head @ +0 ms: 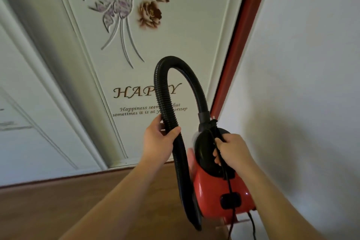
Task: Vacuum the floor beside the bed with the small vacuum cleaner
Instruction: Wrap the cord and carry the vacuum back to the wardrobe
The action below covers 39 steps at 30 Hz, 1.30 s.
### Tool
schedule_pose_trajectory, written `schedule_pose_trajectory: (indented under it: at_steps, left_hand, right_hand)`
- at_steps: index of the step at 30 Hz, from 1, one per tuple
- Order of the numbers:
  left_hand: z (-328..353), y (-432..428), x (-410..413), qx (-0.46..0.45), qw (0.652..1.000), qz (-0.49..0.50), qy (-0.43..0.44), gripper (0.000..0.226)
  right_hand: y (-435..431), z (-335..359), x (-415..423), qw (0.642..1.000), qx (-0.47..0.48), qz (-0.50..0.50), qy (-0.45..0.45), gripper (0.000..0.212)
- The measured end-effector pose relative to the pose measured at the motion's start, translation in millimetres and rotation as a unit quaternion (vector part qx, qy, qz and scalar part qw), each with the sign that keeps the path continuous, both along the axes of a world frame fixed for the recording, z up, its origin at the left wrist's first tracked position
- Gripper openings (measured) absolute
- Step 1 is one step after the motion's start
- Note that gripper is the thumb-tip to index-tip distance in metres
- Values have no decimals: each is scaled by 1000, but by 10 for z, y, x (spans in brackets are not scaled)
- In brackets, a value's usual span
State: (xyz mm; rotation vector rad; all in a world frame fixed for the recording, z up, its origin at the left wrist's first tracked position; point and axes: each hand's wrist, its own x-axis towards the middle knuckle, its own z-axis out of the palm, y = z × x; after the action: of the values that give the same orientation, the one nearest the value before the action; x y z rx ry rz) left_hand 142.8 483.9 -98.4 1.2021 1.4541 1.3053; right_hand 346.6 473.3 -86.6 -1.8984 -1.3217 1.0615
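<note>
While the small vacuum cleaner (212, 191) is held up in front of the person, its red body sits low and right of centre in the head view, above the wood-pattern floor (58, 206). The right grip (231, 152) is curled round the black handle (204, 156) on top of the body, the fingers wrapped under it. A thin black cord (229, 183) runs beneath those fingers, crosses the red shell past a dark switch and trails out below the machine.

From the front of the body the ribbed black hose (161, 87) rises, arches over in a tall loop and comes down on the left side. The left grip (157, 142) closes on this descending stretch, thumb on the near side and fingers behind. Below it the hose hangs just beside the red body, ending in a dark piece too blurred to make out.

Behind the loop stands a white panelled door (185, 35) with raised flowers and the word "HAPPY", partly covered by the hose. A red-brown strip (239, 45) edges it on the right, next to a plain white wall (311, 64).
</note>
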Motion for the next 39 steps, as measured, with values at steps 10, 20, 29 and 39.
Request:
schedule_pose_trajectory:
  at_steps: [10,20,29,39]
  left_hand:
    - [-122,483,-467,-35,996,75,-16,18]
    - [-165,896,-482,-64,980,184,-26,18]
    - [-579,1109,-206,-109,943,307,-68,16]
    - [-1232,1236,-151,-180,904,363,-135,12]
  right_hand:
    - [908,-83,-442,992,-30,114,-38,23]
    - [1815,-238,-591,969,-43,240,-51,27]
    - [2455,-690,-533,920,-75,376,-83,21]
    - [2883,-1290,-687,881,-154,430,-126,20]
